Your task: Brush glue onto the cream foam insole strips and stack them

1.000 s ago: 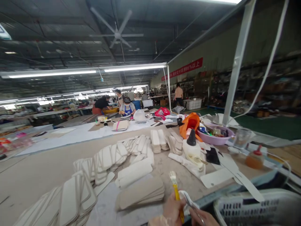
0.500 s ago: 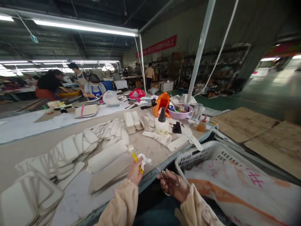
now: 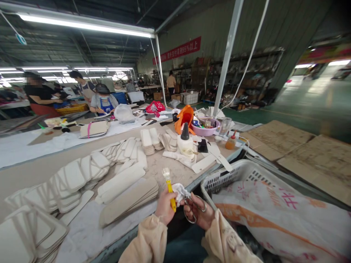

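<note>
My left hand [image 3: 164,207] is closed around a yellow-handled brush [image 3: 170,189], bristles pointing up and away. A crumpled white cloth or tissue [image 3: 180,191] is also gripped there, beside the brush. Close by on the right, my right hand [image 3: 202,216] holds metal scissors [image 3: 203,207] by their ring handles. Their tip end meets the white wad; whether the blades are around it I cannot tell. On the table left of my hands lie long beige strips [image 3: 128,201] in a stack and a paler strip pile [image 3: 122,180].
Rows of pale rounded pieces [image 3: 74,175] cover the table's left. Beyond my hands stand a white bottle with a black nozzle [image 3: 185,142], an orange bag [image 3: 183,120] and a purple basin [image 3: 204,130]. A white basket [image 3: 233,170] holding a printed sack [image 3: 263,208] is at right. Several people work farther back.
My hands have come together; the white wad now meets the scissors. The brush has swung more upright and moved right. The view has shifted slightly.
</note>
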### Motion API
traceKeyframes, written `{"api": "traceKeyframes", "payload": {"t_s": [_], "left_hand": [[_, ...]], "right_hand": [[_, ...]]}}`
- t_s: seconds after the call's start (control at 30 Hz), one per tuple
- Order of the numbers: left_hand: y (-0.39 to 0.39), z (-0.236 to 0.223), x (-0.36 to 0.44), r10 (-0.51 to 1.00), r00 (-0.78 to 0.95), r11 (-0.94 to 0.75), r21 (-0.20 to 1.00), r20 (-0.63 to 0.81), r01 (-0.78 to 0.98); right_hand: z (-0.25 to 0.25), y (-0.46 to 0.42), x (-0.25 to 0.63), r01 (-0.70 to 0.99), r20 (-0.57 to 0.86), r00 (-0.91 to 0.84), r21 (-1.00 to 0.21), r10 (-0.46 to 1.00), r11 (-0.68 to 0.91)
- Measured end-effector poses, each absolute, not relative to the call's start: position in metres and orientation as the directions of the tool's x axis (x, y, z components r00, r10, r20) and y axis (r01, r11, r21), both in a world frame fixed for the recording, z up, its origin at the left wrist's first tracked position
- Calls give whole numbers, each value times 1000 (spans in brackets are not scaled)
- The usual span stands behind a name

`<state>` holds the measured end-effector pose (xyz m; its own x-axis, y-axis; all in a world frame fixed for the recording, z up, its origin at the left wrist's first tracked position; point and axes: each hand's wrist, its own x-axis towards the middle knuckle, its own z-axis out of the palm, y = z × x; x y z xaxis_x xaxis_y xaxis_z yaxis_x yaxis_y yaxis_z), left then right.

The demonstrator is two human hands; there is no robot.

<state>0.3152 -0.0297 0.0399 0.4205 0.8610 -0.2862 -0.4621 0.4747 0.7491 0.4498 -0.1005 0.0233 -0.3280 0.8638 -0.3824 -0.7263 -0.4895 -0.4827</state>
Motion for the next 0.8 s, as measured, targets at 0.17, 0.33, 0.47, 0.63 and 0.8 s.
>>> {"api": "traceKeyframes", "payload": {"t_s": [0.17, 0.33, 0.47, 0.63, 0.8], "left_hand": [[-32, 42, 308, 839, 501, 484, 713, -212, -508], [-38, 49, 310, 822, 535, 482, 739, -195, -471], [-39, 53, 315, 850, 471, 453, 783, -235, -425], [-41, 46, 318, 913, 281, 389, 842, -297, -375], [-24, 46, 309, 928, 225, 371, 795, -297, -479]], "right_hand": [[18, -100, 457, -730, -378, -326, -482, 867, -484], [19, -100, 455, -739, -326, -375, -460, 868, -492], [25, -102, 444, -696, -379, -311, -533, 871, -481], [28, -101, 432, -629, -411, -188, -647, 892, -431], [37, -109, 434, -601, -347, -201, -695, 916, -395]]}}
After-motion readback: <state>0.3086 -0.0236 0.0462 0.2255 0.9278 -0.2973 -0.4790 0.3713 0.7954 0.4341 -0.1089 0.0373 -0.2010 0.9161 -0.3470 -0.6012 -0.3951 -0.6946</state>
